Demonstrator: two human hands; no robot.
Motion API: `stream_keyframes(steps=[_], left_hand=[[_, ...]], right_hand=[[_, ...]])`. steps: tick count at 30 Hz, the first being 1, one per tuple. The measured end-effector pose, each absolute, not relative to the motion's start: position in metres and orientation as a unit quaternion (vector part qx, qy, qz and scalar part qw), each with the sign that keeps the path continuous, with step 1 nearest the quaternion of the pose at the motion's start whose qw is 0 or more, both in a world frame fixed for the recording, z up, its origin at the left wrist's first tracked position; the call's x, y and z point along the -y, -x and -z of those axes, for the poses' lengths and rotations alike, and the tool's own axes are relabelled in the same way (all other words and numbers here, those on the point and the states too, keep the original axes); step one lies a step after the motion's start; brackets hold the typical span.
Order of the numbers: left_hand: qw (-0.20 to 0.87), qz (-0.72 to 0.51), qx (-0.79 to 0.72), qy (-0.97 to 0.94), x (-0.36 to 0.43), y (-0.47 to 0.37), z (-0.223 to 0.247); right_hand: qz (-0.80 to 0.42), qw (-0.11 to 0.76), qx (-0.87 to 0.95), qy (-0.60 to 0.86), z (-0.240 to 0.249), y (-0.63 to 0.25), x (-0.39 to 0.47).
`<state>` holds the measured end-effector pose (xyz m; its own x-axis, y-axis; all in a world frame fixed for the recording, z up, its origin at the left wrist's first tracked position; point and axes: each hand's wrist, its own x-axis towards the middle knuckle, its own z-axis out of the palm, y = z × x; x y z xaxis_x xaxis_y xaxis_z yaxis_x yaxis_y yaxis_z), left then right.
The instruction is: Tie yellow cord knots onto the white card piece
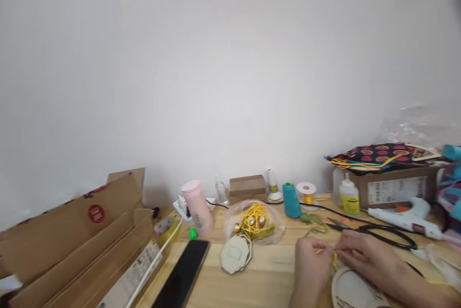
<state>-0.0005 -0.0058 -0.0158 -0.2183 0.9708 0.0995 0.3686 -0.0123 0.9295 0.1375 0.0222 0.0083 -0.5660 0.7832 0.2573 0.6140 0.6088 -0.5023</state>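
Both hands meet near the front right of the wooden table. Pinched in my left hand [312, 262] is a yellow cord [335, 260]. My right hand [367, 252] closes its fingertips on the same cord, close beside the left. Just below the fingers lies a round pale wooden piece [349, 289] with a whitish middle, partly covered by my right hand and wrist. Black-handled scissors [391, 235] rest behind my right hand. A tuft of green thread [312, 221] lies beyond my left hand.
A plastic bag of yellow cords and gold bells [255, 219] sits mid-table, by a pale octagonal piece [235, 254]. A black phone [183, 274], pink tumbler [198, 209] and open cardboard box [82, 240] are leftward. Teal thread [291, 201], a glue bottle [349, 196] and glue gun [406, 219] stand behind.
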Motion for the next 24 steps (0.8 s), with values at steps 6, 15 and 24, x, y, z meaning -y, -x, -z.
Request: stream_keyframes(steps=[6, 15, 24], left_hand=[[0.318, -0.466, -0.602, -0.565, 0.0031, 0.001, 0.0087], [0.35, -0.473, -0.549, -0.594, 0.0005, 0.005, 0.0083], [0.356, -0.459, -0.558, -0.593, 0.0009, 0.0047, 0.0075]], right_hand=[[-0.142, 0.257, 0.863, 0.412, -0.0127, -0.1387, -0.0161], [-0.125, 0.251, 0.855, 0.436, -0.0142, -0.1387, -0.0139], [-0.137, 0.269, 0.851, 0.43, -0.0116, -0.14, -0.0163]])
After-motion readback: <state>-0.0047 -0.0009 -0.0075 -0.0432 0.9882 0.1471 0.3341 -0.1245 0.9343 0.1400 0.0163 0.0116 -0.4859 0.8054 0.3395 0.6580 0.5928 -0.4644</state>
